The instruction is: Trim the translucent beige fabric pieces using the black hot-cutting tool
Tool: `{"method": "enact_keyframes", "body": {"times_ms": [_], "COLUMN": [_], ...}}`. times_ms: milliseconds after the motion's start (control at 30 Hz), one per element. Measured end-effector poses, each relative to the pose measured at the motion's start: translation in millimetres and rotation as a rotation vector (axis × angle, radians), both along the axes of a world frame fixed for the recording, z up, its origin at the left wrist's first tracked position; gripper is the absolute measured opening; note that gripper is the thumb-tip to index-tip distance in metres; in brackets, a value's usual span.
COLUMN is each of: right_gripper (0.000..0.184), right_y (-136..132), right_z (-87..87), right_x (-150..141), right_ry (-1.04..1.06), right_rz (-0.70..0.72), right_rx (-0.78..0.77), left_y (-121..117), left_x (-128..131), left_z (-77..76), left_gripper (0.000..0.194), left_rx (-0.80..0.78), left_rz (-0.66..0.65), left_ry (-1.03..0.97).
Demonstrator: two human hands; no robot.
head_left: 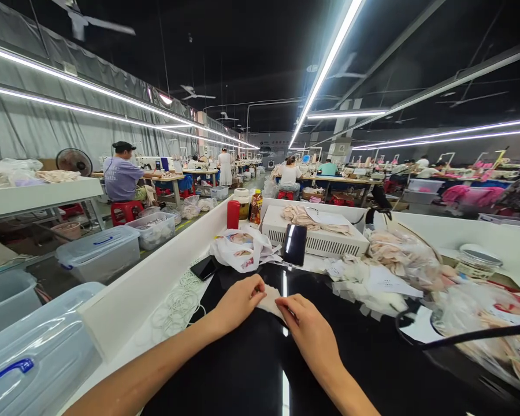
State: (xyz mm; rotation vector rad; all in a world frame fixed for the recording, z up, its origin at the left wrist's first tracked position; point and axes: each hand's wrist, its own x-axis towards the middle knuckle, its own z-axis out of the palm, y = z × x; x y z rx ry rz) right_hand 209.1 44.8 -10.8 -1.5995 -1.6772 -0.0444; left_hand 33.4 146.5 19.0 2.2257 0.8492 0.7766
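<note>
A small pale cream piece of fabric is stretched between my two hands, just over the glossy black tabletop. My left hand pinches its left end between thumb and fingers. At its right end, my right hand is closed on the edge with thumb and forefinger. The fabric's far side lies toward a dark phone or tablet propped upright behind it. To the left of my left hand lie loops of pale elastic cord and a black phone.
A white plastic bag, a red container and a bottle stand at the back. Fabric pieces top a white vented box. Lace scraps and bagged fabric fill the right. A black cable crosses there. People sit at sewing tables beyond.
</note>
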Motion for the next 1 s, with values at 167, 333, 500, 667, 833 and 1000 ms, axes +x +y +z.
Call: {"method": "enact_keyframes", "body": {"times_ms": [167, 333, 500, 667, 833, 1000], "right_gripper": [0.053, 0.042, 0.039, 0.040, 0.038, 0.030], "right_y": [18, 26, 29, 30, 29, 23], "right_z": [-11.9, -21.3, -29.6, -34.0, -32.2, -20.2], "right_x": [2, 5, 6, 6, 4, -1], "right_ry": [-0.145, -0.250, -0.311, -0.343, -0.340, -0.291], "right_rz": [-0.071, -0.089, -0.097, -0.121, -0.133, -0.115], "right_rx": [-0.003, -0.031, -0.052, -0.058, -0.047, -0.027], "left_y": [15, 25, 32, 35, 32, 32], "left_x": [6, 12, 17, 19, 21, 21], "left_z": [-3.4, -13.1, -27.7, -32.9, -29.1, -24.5], "left_gripper": [0.010, 0.014, 0.025, 0.026, 0.027, 0.028], "left_rx": [0.106, 0.138, 0.137, 0.132, 0.141, 0.189], "left_rz": [-0.065, -0.075, -0.018, 0.010, 0.039, 0.092], "left_ry": [0.125, 0.179, 0.190, 0.220, 0.252, 0.282]}}
